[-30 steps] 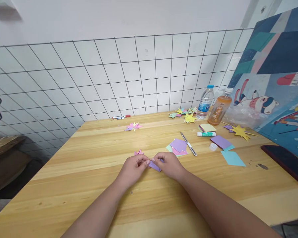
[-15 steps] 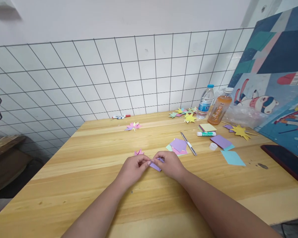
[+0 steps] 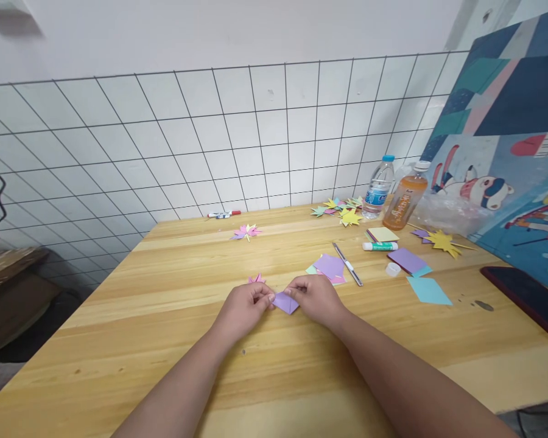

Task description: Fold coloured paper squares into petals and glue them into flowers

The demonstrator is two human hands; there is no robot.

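Note:
A small folded piece of purple paper (image 3: 285,303) is held between my two hands at the front middle of the table. My left hand (image 3: 246,307) pinches its left corner with thumb and fingertips. On the other side, the thumb and fingers of my right hand (image 3: 317,301) close on its right part and cover some of it. A crease runs across the paper's visible face. Just behind my left hand a pink folded paper piece (image 3: 257,278) shows, partly hidden. Beyond my right hand lie stacked purple, pink and green paper sheets (image 3: 329,266).
A utility knife (image 3: 347,264), a glue stick (image 3: 380,246) and its cap (image 3: 393,269) lie to the right, near a blue sheet (image 3: 429,291). Paper stars (image 3: 349,217), a water bottle (image 3: 378,187) and an orange drink (image 3: 405,198) stand behind. Markers (image 3: 224,215) lie at the back; a phone (image 3: 525,301) far right.
My hands have moved slightly apart, and more of the purple paper shows between them, its face turned more toward me. Both hands still hold it. Everything else stays in place.

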